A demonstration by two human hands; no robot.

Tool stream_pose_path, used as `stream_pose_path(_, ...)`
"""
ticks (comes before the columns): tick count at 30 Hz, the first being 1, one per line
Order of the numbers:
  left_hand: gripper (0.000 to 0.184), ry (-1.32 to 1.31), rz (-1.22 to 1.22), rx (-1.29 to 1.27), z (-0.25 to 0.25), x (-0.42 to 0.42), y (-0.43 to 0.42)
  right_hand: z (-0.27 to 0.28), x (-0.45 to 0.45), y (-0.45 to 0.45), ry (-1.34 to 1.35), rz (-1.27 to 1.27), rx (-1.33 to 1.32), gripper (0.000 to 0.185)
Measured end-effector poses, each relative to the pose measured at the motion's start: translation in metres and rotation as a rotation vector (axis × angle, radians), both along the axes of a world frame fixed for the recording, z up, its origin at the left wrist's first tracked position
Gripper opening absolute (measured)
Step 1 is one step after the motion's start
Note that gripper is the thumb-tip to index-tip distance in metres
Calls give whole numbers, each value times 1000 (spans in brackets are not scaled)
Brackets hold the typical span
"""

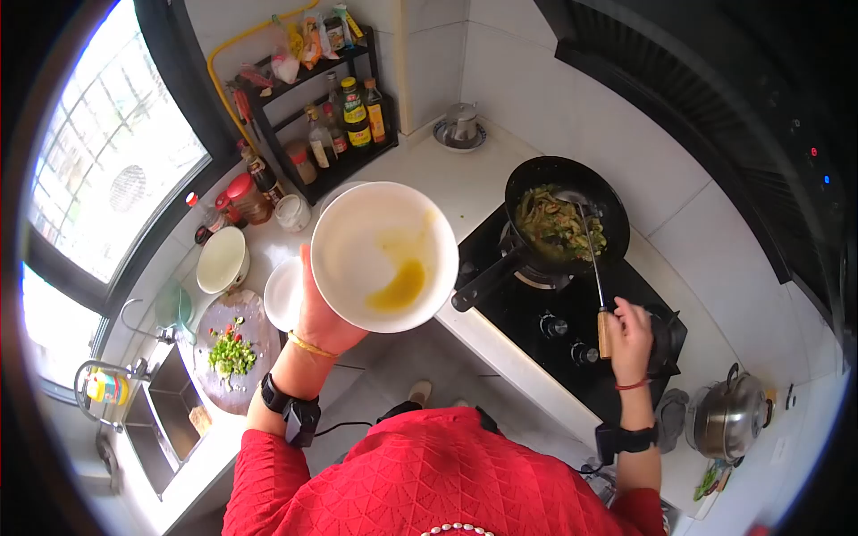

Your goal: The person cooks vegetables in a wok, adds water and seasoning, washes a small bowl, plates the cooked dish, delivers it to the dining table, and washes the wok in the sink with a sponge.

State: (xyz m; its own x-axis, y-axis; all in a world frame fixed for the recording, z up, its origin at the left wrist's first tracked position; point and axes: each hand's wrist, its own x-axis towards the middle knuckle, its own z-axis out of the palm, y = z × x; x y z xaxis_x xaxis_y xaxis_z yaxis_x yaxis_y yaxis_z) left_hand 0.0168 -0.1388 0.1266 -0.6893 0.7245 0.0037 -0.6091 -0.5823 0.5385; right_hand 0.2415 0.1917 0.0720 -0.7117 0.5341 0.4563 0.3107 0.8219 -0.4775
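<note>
1. One steel sink point(147, 447) stands at far left.
2. Grey-brown round board point(255, 386), bearing a heap of chopped green and red pieces point(232, 355).
3. Cream-coloured round bowl point(222, 259), just beyond the board.
4. Left hand point(326, 314), holding the white bowl of item 5; thumb along its side, other fingers hidden.
5. White round bowl point(353, 237), held up between board and wok, with yellow liquid point(399, 286) pooled inside.
6. Black long-handled wok point(612, 201) on a black glass-topped stove point(523, 326), containing mixed green and brown food point(550, 219).
7. Metal spatula with wooden handle point(604, 332), its head in the food.
8. Right hand point(633, 339), fingers bent, beside the spatula's handle; whether it grips cannot be told.
9. Shiny steel lidded pot point(728, 420), far right.
</note>
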Motion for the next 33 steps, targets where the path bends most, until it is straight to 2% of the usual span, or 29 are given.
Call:
stream_pose_path(1, 77, -55, -19, 44, -5, 3, -5, 34, -4, -14, 21, 37, -142, 20)
stream_pose_path(3, 76, -146, -22, 89, -10, 13, -12, 82, -11, -28, 234, 230, -242, 19)
stream_pose_path(5, 76, -194, 7, 88, -13, 28, -17, 130, -13, -49, 432, 384, -367, 27)
stream_pose_path(6, 76, -205, 21, 86, -14, 35, -20, 149, -17, -56, 537, 518, -243, 37)
stream_pose_path(8, 75, -176, 50, 77, -17, 49, -30, 177, -23, -71, 728, 712, -32, 37)
stream_pose_path(10, 74, -253, 17, 224, -12, 65, -42, 200, -28, -90, 856, 813, 152, 37)
stream_pose_path(12, 73, -114, -30, 268, -11, 76, -62, 216, -31, -112, 954, 866, 283, 37)
stream_pose_path(15, 76, 1, 7, 238, -10, 92, -100, 232, -30, -150, 1070, 907, 412, 37)
stream_pose_path(16, 76, -16, 20, 323, -12, 101, -114, 234, -26, -168, 1117, 915, 448, 37)
stream_pose_path(18, 79, 130, 165, -71, 3, 121, -151, 241, -21, -194, 1174, 929, 491, 37)
stream_pose_path(21, 89, 82, 81, 62, 5, 141, -201, 256, -15, -232, 1190, 959, 600, 36)
stream_pose_path(23, 91, 263, 161, -62, 19, 156, -242, 254, -16, -264, 1229, 946, 630, 36)
stream_pose_path(25, 90, 379, 358, -330, 22, 176, -290, 247, -15, -301, 1288, 896, 626, 36)
stream_pose_path(27, 90, 221, 307, -289, 28, 196, -344, 246, -19, -338, 1303, 901, 602, 36)
stream_pose_path(29, 83, 209, 339, -293, 45, 222, -383, 245, -26, -374, 1318, 930, 594, 36)
stream_pose_path(33, 85, 210, 484, -319, 94, 273, -434, 238, -38, -441, 1374, 996, 546, 36)
